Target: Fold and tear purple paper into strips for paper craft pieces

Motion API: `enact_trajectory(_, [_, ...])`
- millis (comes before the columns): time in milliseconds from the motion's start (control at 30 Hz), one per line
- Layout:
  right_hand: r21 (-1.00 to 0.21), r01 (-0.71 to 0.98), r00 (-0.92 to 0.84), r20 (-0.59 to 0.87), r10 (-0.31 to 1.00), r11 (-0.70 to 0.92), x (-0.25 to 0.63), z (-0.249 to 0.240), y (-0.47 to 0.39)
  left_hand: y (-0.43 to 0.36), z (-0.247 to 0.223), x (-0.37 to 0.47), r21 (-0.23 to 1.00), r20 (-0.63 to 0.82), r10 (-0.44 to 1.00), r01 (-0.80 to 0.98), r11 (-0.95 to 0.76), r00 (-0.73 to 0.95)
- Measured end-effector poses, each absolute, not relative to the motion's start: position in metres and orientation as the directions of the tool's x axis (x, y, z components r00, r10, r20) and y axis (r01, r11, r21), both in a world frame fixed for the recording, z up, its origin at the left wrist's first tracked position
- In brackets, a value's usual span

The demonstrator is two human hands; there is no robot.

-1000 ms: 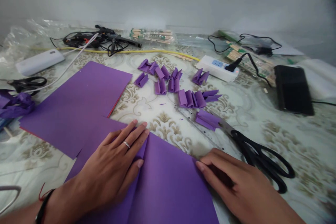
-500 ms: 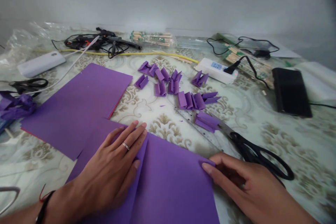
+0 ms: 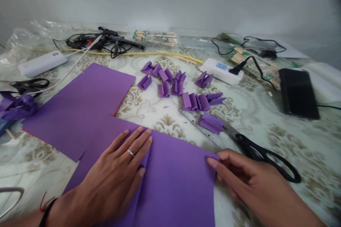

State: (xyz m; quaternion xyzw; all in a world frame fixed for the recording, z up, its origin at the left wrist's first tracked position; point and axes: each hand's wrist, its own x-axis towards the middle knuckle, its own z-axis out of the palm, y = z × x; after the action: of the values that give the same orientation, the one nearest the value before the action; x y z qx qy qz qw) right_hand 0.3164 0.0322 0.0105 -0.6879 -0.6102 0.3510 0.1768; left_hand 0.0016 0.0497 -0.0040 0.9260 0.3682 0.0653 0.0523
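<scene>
A sheet of purple paper (image 3: 176,181) lies in front of me with a crease or overlapping edge down its middle. My left hand (image 3: 119,173) rests flat across that line, fingers stretched out. At the sheet's far right corner, my right hand (image 3: 239,177) pinches the paper between thumb and fingers. Beyond the left hand is a stack of purple sheets (image 3: 80,103) with a red edge showing beneath. Several small folded purple paper pieces (image 3: 178,83) lie past the sheet. Black-handled scissors (image 3: 263,152) sit just behind my right hand, their blades by one folded piece (image 3: 211,123).
A clear ruler (image 3: 198,127) lies near the scissors. Farther back are a white power strip (image 3: 222,71), a yellow cable (image 3: 160,53), a black phone-like device (image 3: 298,94), a glue gun with tangled cords (image 3: 106,40) and bagged wooden sticks (image 3: 157,38). Crumpled purple paper (image 3: 20,106) and more scissors (image 3: 29,86) lie left.
My left hand has shifted slightly down the sheet, staying flat. The right hand keeps its pinch on the corner and has moved slightly up. The view has drifted a little.
</scene>
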Motion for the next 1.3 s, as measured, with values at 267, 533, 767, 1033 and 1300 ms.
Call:
enact_trajectory(267, [-0.6, 0.782, -0.046, -0.323, 0.945, -0.167, 0.3183, 0.0084, 0.0273, 0.0485, -0.0045, 0.0012, 0.096, 0.101, 0.682, 0.675, -0.732, 0.725])
enact_trajectory(533, [-0.57, 0.8, -0.043, -0.365, 0.93, -0.187, 0.313, 0.0168, 0.0273, 0.0508, 0.0009, 0.0029, 0.061, 0.096, 0.673, 0.671, -0.739, 0.733])
enact_trajectory(767, [-0.647, 0.716, -0.055, -0.428, 0.902, -0.264, 0.3137, 0.0162, 0.0281, 0.0518, 0.0003, 0.0006, 0.06, 0.064, 0.656, 0.653, -0.755, 0.752])
enact_trajectory(1033, [-0.678, 0.664, -0.044, -0.455, 0.89, -0.314, 0.3097, 0.0099, 0.0268, 0.0547, -0.0003, 0.0014, 0.007, 0.088, 0.69, 0.693, -0.721, 0.718])
enact_trajectory(1300, [-0.628, 0.716, -0.051, -0.484, 0.874, -0.305, 0.3093, 0.0121, 0.0274, 0.0532, 0.0013, 0.0028, 0.009, 0.076, 0.68, 0.681, -0.732, 0.729])
